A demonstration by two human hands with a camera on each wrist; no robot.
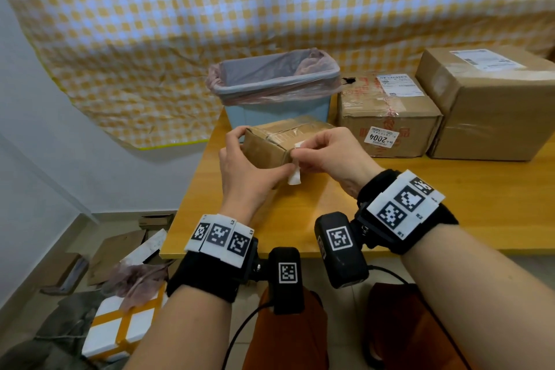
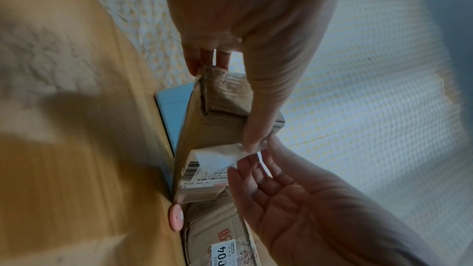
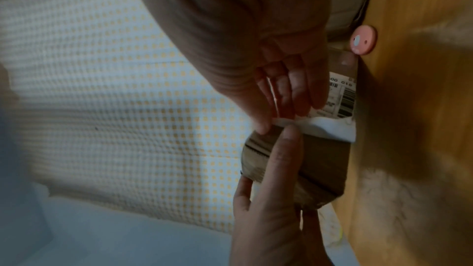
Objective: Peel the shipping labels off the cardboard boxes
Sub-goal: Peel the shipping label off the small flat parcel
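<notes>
Room setting: a wooden tabletop (image 1: 450, 213) against a draped, white-walled corner.

A cloth of yellow-and-white checks (image 1: 270, 9) hangs across the back, its lower left edge sagging in a curve with a yellow hem. To the left stands a plain white wall (image 1: 36, 129), meeting a pale tiled floor (image 1: 39, 255) at a low skirting. The tabletop is of orange-brown wood with a smooth, faintly glossy face; its near edge runs across the middle of the head view. On the floor left of it lie flattened cardboard scraps (image 1: 117, 249), crumpled pinkish plastic film (image 1: 138, 279) and a white foam box bound with yellow tape (image 1: 120, 327). The light is soft and even.
</notes>
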